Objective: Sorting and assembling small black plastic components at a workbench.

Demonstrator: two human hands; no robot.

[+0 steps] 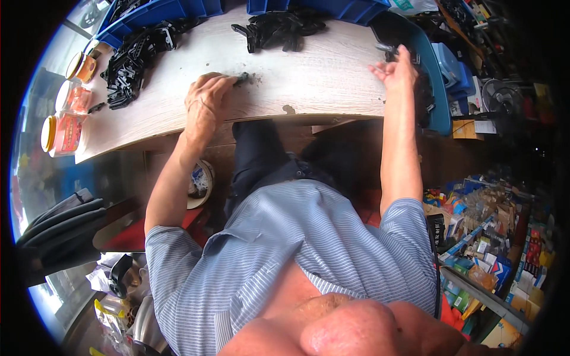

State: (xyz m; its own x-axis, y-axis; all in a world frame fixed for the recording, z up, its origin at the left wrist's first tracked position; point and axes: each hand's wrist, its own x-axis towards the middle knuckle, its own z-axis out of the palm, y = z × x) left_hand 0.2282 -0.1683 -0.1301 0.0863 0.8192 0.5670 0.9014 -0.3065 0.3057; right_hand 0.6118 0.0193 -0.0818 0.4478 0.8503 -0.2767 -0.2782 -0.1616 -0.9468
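On the pale wood-grain table (320, 77), my left hand (205, 104) rests with its fingers bent together at a small dark piece (242, 78), which it appears to pinch. Dark specks lie beside that piece. My right hand (399, 74) is raised at the table's right end, by the teal bin (440, 104). Its fingers are apart, and the thumb side is slightly blurred. Just beyond those fingers is a black part with a shiny end (387, 48), seemingly out of the grip. More black parts lie inside the bin, partly hidden by my hand.
A long heap of black plastic parts (127, 66) covers the table's left side, and a smaller heap (282, 29) lies at the far middle. Blue bins (163, 12) stand along the far edge. Several lidded jars (72, 98) line the left edge. Blue containers (448, 65) sit beyond the teal bin.
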